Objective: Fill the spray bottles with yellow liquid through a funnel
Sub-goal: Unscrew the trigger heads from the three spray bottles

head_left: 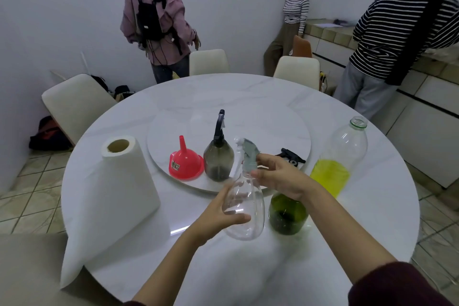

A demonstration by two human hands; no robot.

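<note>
The clear spray bottle stood near the table's 6 o'clock edge, its long axis tilted toward 12; the left hand gripped its body; the right hand pinched the grey trigger head, probably to unscrew it.

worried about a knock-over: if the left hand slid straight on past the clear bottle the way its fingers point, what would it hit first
Most likely the green bottle, which stands just right of the clear spray bottle that the left hand grips. Depth is hard to judge.
</note>
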